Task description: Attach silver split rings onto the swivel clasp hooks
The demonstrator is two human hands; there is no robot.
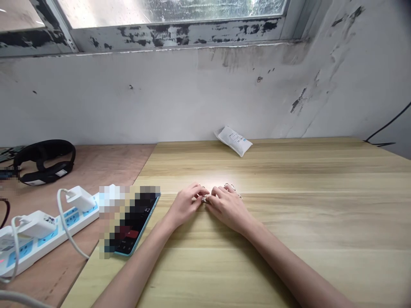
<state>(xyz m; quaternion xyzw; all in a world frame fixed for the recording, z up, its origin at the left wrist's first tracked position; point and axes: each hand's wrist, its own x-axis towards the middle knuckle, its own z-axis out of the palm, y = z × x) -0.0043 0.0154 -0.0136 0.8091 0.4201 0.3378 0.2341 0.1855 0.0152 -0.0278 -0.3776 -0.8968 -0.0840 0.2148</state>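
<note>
Both of my hands rest together near the middle of the light wooden table (289, 222). My left hand (186, 204) and my right hand (226, 205) meet fingertip to fingertip, pinched on a small shiny metal piece (204, 198). A thin metal chain (233, 188) of small links curls out from behind my right hand's knuckles. Both hands' fingers are curled closed around this metal item, which I cannot make out fully.
A phone (135, 231) lies at the table's left edge, partly blurred. A white power strip (48, 231) with plugged chargers sits on the lower brown table. A black strap device (45, 160) lies far left. A white packet (233, 140) rests by the wall.
</note>
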